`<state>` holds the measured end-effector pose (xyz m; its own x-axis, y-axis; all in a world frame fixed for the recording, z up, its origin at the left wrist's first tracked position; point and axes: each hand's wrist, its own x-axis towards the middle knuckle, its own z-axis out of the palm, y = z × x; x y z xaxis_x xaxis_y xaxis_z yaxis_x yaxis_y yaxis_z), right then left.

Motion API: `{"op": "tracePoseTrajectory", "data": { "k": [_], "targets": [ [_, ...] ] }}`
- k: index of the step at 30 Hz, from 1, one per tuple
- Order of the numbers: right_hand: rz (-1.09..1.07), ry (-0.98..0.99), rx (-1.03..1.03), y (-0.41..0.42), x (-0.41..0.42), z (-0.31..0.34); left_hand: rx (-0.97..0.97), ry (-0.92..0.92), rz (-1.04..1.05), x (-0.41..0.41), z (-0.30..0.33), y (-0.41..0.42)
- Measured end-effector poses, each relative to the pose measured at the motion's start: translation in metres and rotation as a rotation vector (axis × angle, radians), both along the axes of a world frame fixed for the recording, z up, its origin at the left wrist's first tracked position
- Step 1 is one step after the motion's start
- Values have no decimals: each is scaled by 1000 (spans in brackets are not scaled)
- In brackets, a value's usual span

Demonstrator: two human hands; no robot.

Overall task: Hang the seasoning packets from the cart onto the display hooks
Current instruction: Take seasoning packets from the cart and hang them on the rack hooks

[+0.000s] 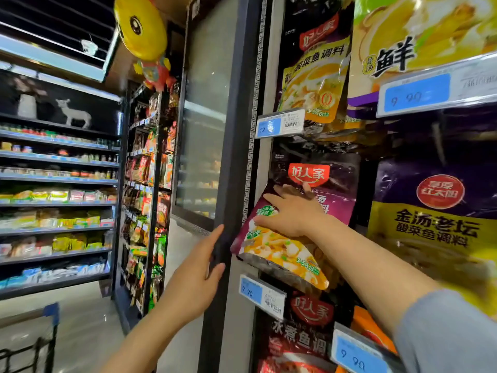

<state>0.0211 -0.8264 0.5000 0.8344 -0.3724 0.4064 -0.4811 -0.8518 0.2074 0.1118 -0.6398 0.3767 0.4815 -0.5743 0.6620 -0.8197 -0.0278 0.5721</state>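
Note:
A purple seasoning packet (pixel 271 246) with a red logo and a yellow soup picture hangs on the middle row of the display, its lower end tilted out to the left. My right hand (pixel 289 212) lies flat on its front with fingers spread. My left hand (pixel 200 270) is raised beside the packet's lower left corner, fingers straight, by the dark pillar edge (pixel 228 184), holding nothing. The hook itself is hidden behind the packets. A corner of the cart (pixel 40 335) shows at the bottom left.
More packets hang around: a black and yellow one (pixel 314 74) above, a purple and yellow one (pixel 430 219) to the right, a red one (pixel 301 335) below. Blue price tags (pixel 262 292) stick out on the rows. Stocked shelves (pixel 56 181) line the aisle on the left.

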Motion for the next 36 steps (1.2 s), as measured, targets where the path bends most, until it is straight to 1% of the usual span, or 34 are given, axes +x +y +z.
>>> {"op": "tracePoseTrajectory", "data": {
  "k": [2, 4, 10, 12, 14, 18, 21, 24, 26, 28, 31, 33, 36],
  "targets": [
    [-24, -45, 26, -7, 7, -3, 33, 6, -14, -5, -14, 5],
    [-37, -96, -2, -11, 11, -7, 46, -4, -8, -8, -21, 10],
    [-51, -179, -199, 3, 9, -26, 58, -24, 6, -24, -29, 40],
    [-66, -159, -242, 12, 5, -31, 70, -27, 8, -30, -32, 55],
    [-79, -95, -262, 21, -5, -38, 83, -22, 11, -39, -38, 71],
    [-116, 10, -225, 42, -36, -51, 126, -48, 33, -61, -46, 104],
    [-38, -19, -184, 74, -59, -61, 130, -72, 60, -76, -49, 128],
    [124, -72, -154, 118, -80, -83, 72, -49, 120, -89, -57, 150],
    [244, -72, -97, 146, -88, -101, 62, -1, 192, -96, -65, 167],
    [364, -89, 6, 173, -92, -119, 77, 55, 251, -98, -77, 189],
    [509, -177, 123, 215, -91, -150, 69, 141, 334, -100, -100, 235],
    [564, -224, 249, 249, -88, -174, 106, 174, 407, -102, -121, 271],
    [664, -149, 482, 305, -80, -219, 172, 264, 570, -103, -166, 335]
  ]
}}
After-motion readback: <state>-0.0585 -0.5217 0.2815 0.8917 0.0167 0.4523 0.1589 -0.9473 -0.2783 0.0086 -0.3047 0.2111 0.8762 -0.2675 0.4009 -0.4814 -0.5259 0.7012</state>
